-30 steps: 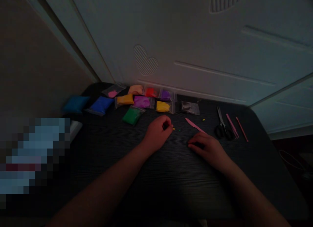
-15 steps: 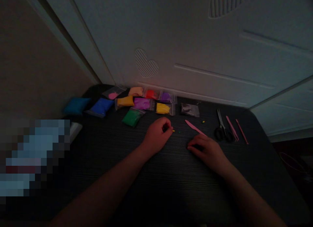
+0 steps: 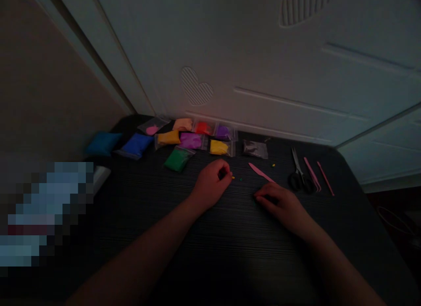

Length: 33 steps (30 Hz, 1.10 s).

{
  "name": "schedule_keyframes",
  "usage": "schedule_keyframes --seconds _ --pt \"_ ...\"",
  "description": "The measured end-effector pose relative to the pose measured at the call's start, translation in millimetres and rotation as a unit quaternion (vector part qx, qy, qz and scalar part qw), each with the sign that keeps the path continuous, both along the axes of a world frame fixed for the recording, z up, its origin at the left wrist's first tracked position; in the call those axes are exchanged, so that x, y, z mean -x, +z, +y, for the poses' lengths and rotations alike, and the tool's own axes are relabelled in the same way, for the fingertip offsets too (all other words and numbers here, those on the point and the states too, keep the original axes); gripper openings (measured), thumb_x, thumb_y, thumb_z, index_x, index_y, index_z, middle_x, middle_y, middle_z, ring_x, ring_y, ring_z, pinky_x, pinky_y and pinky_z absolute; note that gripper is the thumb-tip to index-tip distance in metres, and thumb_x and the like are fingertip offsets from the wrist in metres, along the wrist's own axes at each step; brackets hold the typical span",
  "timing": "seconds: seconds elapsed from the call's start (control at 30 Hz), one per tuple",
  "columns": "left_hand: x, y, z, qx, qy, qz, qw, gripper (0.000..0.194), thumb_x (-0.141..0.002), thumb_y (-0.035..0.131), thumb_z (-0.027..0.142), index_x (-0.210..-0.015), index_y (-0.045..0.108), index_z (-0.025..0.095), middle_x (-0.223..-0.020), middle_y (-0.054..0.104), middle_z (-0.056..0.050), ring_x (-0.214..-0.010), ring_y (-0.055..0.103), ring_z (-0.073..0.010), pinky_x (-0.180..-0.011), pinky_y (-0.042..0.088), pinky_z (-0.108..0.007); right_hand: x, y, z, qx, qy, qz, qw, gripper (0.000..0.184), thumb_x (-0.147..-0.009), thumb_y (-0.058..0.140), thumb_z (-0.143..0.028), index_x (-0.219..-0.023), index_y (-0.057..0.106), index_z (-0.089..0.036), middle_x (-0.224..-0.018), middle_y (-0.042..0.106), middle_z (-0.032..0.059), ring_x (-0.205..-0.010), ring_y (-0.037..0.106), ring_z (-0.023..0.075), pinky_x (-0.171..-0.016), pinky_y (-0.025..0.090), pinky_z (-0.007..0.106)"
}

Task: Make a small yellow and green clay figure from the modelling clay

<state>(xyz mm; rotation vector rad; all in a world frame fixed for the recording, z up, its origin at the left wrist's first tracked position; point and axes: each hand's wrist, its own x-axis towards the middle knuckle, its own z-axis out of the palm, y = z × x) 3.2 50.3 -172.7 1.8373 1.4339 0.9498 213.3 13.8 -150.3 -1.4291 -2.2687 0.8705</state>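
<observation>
My left hand [image 3: 213, 183] is closed in a pinch above the dark table. A tiny yellow piece [image 3: 233, 178] shows at its fingertips; whether it is gripped or lies just beyond them is hard to see. Close by on the table lies a tiny green bit [image 3: 240, 179]. My right hand [image 3: 279, 202] has its thumb and fingertips drawn together low over the table, and anything between them is too dark to make out. Just beyond that hand lies a pink plastic knife [image 3: 261, 171], its near end by the knuckles. Farther back sits a small yellow-green piece [image 3: 273, 165].
Bags of coloured clay line the back, including green [image 3: 177, 159], yellow [image 3: 219, 147], blue [image 3: 136, 144] and black [image 3: 255, 148]. Scissors [image 3: 298, 172], a forked pink tool [image 3: 312, 173] and a thin pink stick [image 3: 325, 178] lie right. A white panel [image 3: 263, 108] rises behind. A pixelated object [image 3: 49, 209] stands left.
My right hand has shifted very slightly right, its fingertips drawing a little closer together. My left hand stays almost in place.
</observation>
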Motion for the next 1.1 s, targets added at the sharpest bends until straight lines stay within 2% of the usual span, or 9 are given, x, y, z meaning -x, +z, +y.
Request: schedule_keyframes --seconds 0.4,1.1 --pt "0.3 -0.1 -0.4 0.001 -0.01 0.007 1.0 0.002 -0.072 0.047 0.02 -0.072 0.048 0.019 -0.068 0.049 0.003 -0.066 0.047 -0.011 -0.058 0.036 -0.022 -3.4 -1.4 -6.5 -0.035 0.04 -0.045 0.998 0.008 -0.073 0.054 -0.023 -0.081 0.055 -0.022 -0.081 0.057 -0.0004 -0.08 0.052 0.0132 -0.074 0.038 0.028" --pt "-1.0 2.1 -0.9 0.002 -0.004 0.007 1.0 0.001 -0.071 0.047 0.018 -0.071 0.048 0.019 -0.068 0.049 0.003 -0.066 0.047 -0.0116 -0.058 0.036 -0.023 -1.1 -5.0 -7.2 -0.098 0.073 -0.101 0.987 0.013 -0.078 0.047 -0.024 -0.084 0.057 -0.022 -0.082 0.058 0.0028 -0.078 0.052 0.015 -0.073 0.037 0.03"
